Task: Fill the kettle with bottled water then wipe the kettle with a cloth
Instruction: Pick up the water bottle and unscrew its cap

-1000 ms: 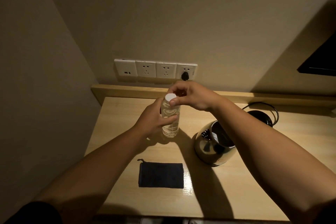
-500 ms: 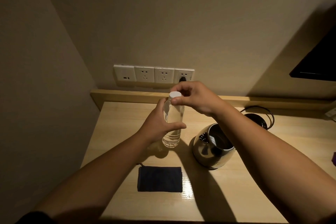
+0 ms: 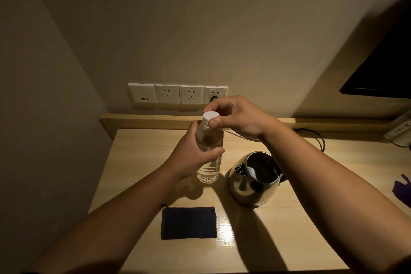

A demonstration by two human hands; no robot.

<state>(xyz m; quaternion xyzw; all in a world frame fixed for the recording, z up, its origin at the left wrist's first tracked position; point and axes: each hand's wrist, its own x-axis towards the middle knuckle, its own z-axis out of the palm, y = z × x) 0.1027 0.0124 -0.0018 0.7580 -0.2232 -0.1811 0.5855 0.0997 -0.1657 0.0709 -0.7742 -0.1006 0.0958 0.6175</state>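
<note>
While capped, bottle [image 3: 209,151] holds water | kettle [image 3: 255,178] open, empty

bottle [image 3: 209,155] left of kettle [image 3: 253,179], cloth [image 3: 188,223] in front, on desk [image 3: 289,240]

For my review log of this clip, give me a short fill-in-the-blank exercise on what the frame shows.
1. The left hand grips the clear ____.
2. The right hand pinches its white ____.
3. The steel kettle stands with its lid ____.
4. The folded dark ____ lies nearest the camera.

Missing words: bottle; cap; open; cloth
</note>
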